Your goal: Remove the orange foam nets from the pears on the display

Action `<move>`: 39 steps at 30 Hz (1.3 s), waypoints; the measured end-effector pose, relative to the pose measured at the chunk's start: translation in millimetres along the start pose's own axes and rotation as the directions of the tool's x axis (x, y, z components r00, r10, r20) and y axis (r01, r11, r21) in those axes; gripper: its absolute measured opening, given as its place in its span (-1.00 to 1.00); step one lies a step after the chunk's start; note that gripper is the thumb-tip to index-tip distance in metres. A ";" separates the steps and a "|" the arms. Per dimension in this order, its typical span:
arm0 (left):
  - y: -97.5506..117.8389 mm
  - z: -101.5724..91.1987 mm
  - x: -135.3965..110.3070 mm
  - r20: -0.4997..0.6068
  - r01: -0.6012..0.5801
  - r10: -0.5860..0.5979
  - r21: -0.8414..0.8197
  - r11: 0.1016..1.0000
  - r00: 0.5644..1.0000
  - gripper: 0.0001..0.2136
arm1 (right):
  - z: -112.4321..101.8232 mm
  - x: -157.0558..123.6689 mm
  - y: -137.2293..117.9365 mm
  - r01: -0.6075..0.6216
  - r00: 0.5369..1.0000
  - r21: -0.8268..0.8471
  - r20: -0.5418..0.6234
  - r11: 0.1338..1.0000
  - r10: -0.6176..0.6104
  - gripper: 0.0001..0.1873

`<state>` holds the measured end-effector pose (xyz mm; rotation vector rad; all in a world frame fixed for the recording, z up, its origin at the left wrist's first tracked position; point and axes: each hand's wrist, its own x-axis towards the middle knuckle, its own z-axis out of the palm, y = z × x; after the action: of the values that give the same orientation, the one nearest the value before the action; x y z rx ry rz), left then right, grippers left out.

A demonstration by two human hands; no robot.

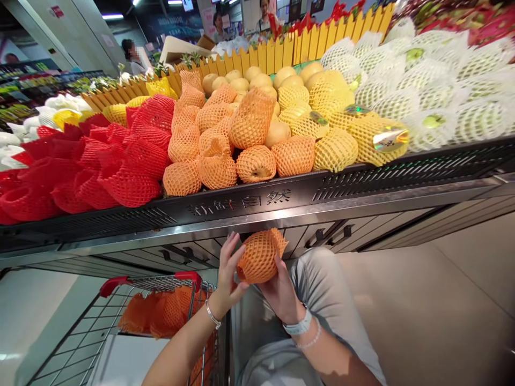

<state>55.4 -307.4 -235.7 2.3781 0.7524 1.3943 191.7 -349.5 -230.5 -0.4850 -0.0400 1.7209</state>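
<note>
Over my lap, a round fruit in an orange foam net [260,256] rests in my right hand [282,287], whose fingers and thumb close round its right side and underside. The net's frilled end points up to the right. My left hand [230,271] is at the fruit's left side, fingers stretched out and apart; whether the fingertips touch the net I cannot tell. On the display above lie more fruits in orange nets [217,163], with bare yellow-brown round fruits [261,80] behind them.
A shopping cart [107,287] at lower left holds several orange-netted fruits [161,313] and a white box [124,359]. A black display edge [241,202] runs across. Red nets [132,182] lie left, yellow-netted [336,147] and white-netted fruits [432,126] right. People stand far back.
</note>
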 end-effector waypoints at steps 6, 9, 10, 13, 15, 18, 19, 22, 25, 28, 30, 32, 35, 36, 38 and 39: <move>4.6 -1.7 7.0 0.100 -0.151 0.141 0.099 0.984 0.985 -0.47 | 1.2 -3.0 7.3 -0.047 0.999 -0.002 0.025 0.999 0.047 -0.51; 4.2 2.5 4.4 0.060 -0.185 0.180 0.087 0.979 0.982 -0.50 | 1.3 -3.8 12.7 -0.025 0.999 0.044 -0.027 0.999 0.026 -0.54; 4.1 3.9 3.5 0.056 -0.180 0.176 0.076 0.981 0.983 -0.50 | 1.3 -4.2 14.2 -0.012 0.999 0.047 -0.040 0.999 0.014 -0.53; 4.0 7.7 2.6 0.073 -0.148 0.144 0.063 0.987 0.987 -0.49 | 1.0 -5.3 16.7 0.031 0.998 0.006 -0.059 1.000 -0.030 -0.48; 3.1 10.3 2.5 0.070 -0.149 0.144 0.073 0.986 0.987 -0.39 | 0.6 -5.5 16.5 0.039 0.997 -0.026 -0.066 0.999 -0.040 -0.46; -0.7 15.1 0.9 0.023 -0.137 0.136 0.078 0.987 0.990 -0.24 | -0.4 -5.3 14.7 0.077 0.993 -0.041 -0.082 0.996 -0.080 -0.47; -2.1 16.7 -0.1 -0.003 -0.123 0.124 0.064 0.990 0.992 -0.23 | -0.9 -5.5 14.2 0.105 0.991 -0.044 -0.080 0.994 -0.108 -0.47; -3.6 19.8 -3.0 -0.154 -0.047 0.039 -0.048 0.998 0.987 -0.21 | -2.8 -6.6 14.3 0.198 0.980 -0.079 -0.013 0.977 -0.199 -0.46; 0.5 20.7 -3.1 -0.308 0.118 -0.183 -0.217 0.969 0.934 -0.17 | -5.5 -6.2 17.5 0.264 0.964 -0.145 0.076 0.954 -0.255 -0.47; 5.7 23.3 -2.4 -0.264 0.229 -0.328 -0.345 0.910 0.907 -0.09 | -8.4 -0.5 21.4 0.283 0.959 -0.174 0.019 0.943 -0.284 -0.38; 6.9 27.4 -4.6 -0.186 0.251 -0.339 -0.377 0.891 0.922 -0.05 | -9.4 5.8 22.4 0.297 0.946 -0.166 -0.085 0.940 -0.314 -0.35; 6.1 32.6 -9.7 -0.119 0.283 -0.347 -0.371 0.885 0.930 -0.03 | -9.1 12.3 21.0 0.300 0.930 -0.133 -0.181 0.945 -0.321 -0.36; 4.2 39.8 -18.7 -0.019 0.323 -0.354 -0.371 0.871 0.935 -0.06 | -6.0 19.9 15.0 0.236 0.934 -0.044 -0.266 0.971 -0.239 -0.42; 4.2 41.8 -20.4 0.000 0.330 -0.360 -0.398 0.856 0.933 -0.12 | -4.8 21.6 12.7 0.205 0.938 -0.015 -0.282 0.979 -0.201 -0.43; 5.8 45.4 -19.8 -0.062 0.347 -0.432 -0.498 0.795 0.900 -0.28 | -2.8 24.0 9.1 0.190 0.938 0.022 -0.300 0.982 -0.175 -0.44; 7.3 46.9 -17.5 -0.125 0.357 -0.504 -0.562 0.746 0.855 -0.36 | -2.5 24.6 8.5 0.210 0.933 0.023 -0.303 0.977 -0.194 -0.46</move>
<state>91.4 -322.5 -268.0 1.4894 0.8024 1.4862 181.5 -328.6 -242.5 -0.6727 0.1702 1.4284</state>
